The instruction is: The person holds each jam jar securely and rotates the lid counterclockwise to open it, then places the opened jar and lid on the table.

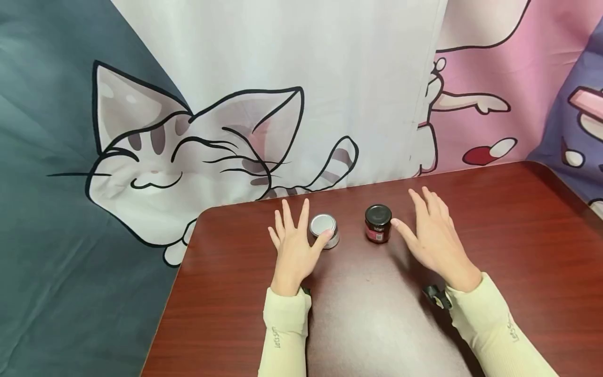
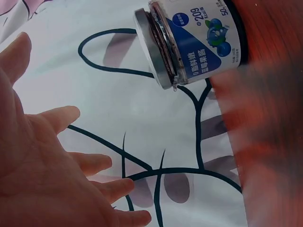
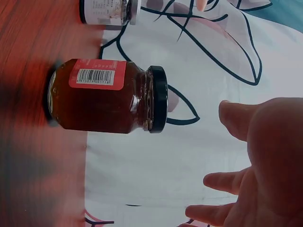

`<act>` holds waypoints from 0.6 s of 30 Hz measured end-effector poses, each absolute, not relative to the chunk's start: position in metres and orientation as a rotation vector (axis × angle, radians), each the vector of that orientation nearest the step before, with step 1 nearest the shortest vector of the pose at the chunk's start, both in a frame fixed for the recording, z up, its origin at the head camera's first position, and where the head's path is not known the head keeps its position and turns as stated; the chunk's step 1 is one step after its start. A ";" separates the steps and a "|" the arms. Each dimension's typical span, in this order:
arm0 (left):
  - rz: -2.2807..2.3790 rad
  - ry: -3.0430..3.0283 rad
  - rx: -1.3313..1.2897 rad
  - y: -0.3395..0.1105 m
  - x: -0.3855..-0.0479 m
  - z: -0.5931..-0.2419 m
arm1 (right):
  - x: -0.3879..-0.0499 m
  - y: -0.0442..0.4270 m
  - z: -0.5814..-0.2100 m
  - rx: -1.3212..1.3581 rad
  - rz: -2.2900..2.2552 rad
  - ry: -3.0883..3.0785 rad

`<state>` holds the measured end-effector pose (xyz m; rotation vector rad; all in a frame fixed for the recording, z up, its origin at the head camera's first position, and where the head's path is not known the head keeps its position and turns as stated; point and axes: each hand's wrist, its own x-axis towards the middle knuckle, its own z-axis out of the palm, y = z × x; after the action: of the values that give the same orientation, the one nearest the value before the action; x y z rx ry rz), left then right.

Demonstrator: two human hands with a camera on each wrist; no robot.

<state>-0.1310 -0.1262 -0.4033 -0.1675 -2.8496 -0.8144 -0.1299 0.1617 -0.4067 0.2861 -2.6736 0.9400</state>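
Two glass jars stand upright on the table, a short gap between them. The left one is a blueberry jam jar with a silver lid and a white and blue label. A dark amber jar with a black lid and a red barcode label stands to its right. My left hand is spread beside the blueberry jar; in the head view its thumb overlaps the lid, though the left wrist view shows a gap. Fingers spread, my right hand hovers right of the amber jar, apart from it in the right wrist view.
The reddish-brown wooden table meets a hanging cloth printed with a cartoon cat along its back edge. Pale sleeves cover both forearms, and a black wrist device shows at the right cuff.
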 end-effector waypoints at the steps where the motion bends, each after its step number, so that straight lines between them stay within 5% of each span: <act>1: -0.816 -2.848 -0.170 -0.126 -0.131 -0.403 | -0.130 0.161 -0.407 0.291 0.943 -2.667; 18: -0.847 -2.815 -0.233 -0.118 -0.131 -0.405 | -0.131 0.154 -0.410 0.348 0.958 -2.621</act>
<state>-0.1311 -0.1178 -0.4052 -0.2334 -2.8154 -0.8469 -0.1311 0.1537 -0.4098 0.3481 -2.6207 0.9584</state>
